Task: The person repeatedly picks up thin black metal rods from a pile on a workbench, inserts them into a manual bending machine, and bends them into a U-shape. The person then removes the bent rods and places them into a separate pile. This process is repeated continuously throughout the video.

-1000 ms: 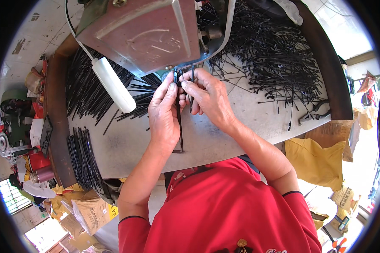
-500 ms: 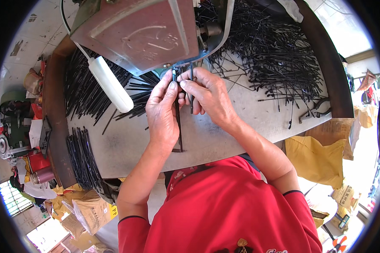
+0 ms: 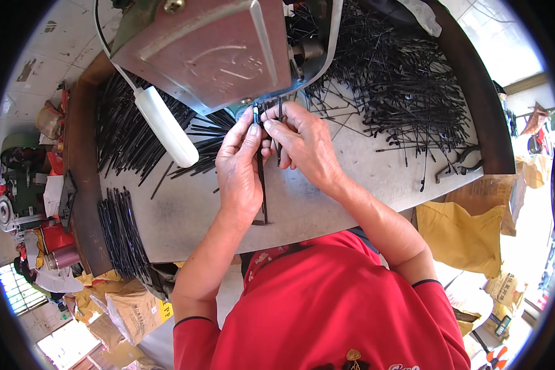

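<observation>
While pinched upright between both thumbs and forefingers, black rod [image 3: 262,179] meets machine [image 3: 209,49]; left hand [image 3: 240,166], right hand [image 3: 302,145] gripping, knuckles up.

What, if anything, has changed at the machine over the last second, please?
Very little. Both hands stay pinched on the thin black rod under the machine head: the left hand and right hand keep their grip, nothing picked up or released. The rod piles and white handle have not moved.
</observation>
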A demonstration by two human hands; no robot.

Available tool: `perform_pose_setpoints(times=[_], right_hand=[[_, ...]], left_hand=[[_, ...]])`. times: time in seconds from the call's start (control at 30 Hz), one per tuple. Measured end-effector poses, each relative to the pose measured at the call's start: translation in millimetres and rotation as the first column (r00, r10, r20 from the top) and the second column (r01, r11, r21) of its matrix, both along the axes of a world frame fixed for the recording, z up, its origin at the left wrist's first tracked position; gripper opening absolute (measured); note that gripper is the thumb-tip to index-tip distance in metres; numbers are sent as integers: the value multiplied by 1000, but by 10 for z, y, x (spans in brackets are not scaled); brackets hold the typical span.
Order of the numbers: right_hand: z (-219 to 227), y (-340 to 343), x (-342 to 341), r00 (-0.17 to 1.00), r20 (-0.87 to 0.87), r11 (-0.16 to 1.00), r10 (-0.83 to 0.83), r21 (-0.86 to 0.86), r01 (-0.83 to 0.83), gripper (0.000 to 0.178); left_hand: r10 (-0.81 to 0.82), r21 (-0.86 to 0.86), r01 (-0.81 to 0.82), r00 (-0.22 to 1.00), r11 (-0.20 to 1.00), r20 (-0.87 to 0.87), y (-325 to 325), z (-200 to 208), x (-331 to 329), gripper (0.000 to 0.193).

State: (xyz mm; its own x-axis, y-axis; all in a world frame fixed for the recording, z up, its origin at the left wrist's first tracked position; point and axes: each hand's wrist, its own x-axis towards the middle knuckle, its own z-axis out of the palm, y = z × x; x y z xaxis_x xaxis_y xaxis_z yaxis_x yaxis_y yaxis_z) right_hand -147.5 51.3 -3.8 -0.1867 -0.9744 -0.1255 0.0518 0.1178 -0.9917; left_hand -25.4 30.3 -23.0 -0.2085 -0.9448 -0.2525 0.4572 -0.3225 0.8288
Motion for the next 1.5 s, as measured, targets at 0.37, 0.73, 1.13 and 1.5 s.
perform_pose_setpoints(times=[0.37, 0.73, 1.13, 1.5], right_hand=[[58, -111, -62, 951, -300, 994, 75, -52, -95, 10], [36, -154, -189, 977, 128, 971, 171, 147, -189, 19], [-78, -148, -237, 909, 389, 967, 149, 137, -217, 20], [-67, -25, -96, 934, 288, 972, 209, 48, -232, 33]], left_hand=[[-33, 4, 33, 987, 999, 157, -51, 132, 27, 32], [-117, 10, 118, 966, 993, 232, -97, 69, 149, 36], [-167, 34, 165, 940, 986, 298, -170, 199, 218, 35], [-222, 54, 216, 949, 975, 223, 274, 188, 270, 32]])
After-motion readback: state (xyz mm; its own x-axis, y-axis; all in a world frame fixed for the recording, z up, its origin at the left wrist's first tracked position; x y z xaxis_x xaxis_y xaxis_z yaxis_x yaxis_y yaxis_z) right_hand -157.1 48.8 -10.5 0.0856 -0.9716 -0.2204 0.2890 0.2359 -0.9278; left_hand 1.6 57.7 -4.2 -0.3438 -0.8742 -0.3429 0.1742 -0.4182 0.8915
